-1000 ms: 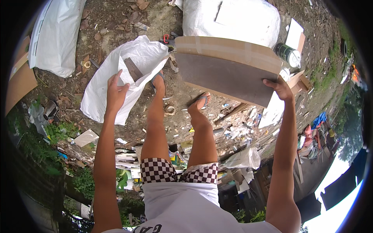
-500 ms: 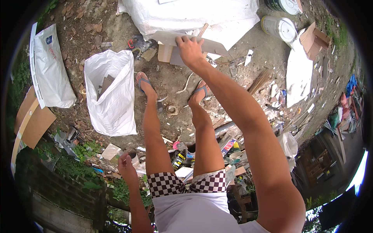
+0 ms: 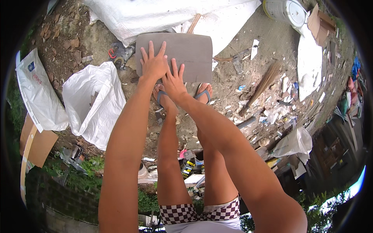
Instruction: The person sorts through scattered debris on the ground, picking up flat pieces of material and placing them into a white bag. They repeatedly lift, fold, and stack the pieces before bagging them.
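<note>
A flat grey-brown board (image 3: 196, 58) with rounded upper corners lies in front of my feet, faint marks on its face. My left hand (image 3: 154, 65) rests on its left half with the fingers spread. Beside it, my right hand (image 3: 175, 80) touches the board near its lower edge, fingers stretched out. Neither hand grips anything. What supports the board underneath is hidden. To the left stands an open white woven sack (image 3: 103, 112) with some flat pieces showing inside.
A white sheet (image 3: 128, 19) spreads beyond the board, with a wooden stick (image 3: 194, 23) on it. A straw broom (image 3: 262, 85) lies to the right among scattered scraps. At the far right are a paint bucket (image 3: 281, 11) and cardboard (image 3: 320, 27). Another white bag (image 3: 42, 93) lies far left.
The board, held up by its edge in my right hand before, now lies face-up. My left hand has come forward from the lower left onto it; the right hand has released the edge.
</note>
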`<state>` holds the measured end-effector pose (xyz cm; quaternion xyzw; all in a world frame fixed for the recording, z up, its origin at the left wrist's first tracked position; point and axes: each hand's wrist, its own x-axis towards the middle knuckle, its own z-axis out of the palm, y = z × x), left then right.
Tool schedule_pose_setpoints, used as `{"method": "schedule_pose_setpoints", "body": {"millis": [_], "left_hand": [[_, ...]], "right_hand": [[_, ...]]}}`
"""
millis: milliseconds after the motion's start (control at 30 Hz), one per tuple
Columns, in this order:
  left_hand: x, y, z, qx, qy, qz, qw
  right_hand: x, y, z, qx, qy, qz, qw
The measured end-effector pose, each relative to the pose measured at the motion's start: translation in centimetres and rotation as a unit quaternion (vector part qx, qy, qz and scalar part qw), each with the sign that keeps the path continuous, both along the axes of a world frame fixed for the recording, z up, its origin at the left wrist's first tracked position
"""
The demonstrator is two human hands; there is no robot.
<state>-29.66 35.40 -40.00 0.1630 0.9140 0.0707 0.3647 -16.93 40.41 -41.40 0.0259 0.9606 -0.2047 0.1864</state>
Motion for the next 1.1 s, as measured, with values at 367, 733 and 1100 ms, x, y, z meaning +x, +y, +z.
{"method": "schedule_pose_setpoints", "body": {"millis": [367, 733, 1100], "left_hand": [[3.8, -3.7, -5.6, 0.141, 0.096, -0.020, 0.985], [-0.9, -4.0, -5.8, 0.046, 0.099, -0.152, 0.982], [-10.5, -3.6, 0.0, 0.109, -0.067, 0.025, 0.991]], "right_hand": [[3.9, 8.9, -0.5, 0.005, -0.006, 0.026, 1.000], [2.1, 6.8, -5.2, -0.011, -0.025, -0.044, 0.999], [0.0, 10.8, -6.6, -0.147, 0.053, -0.123, 0.980]]}}
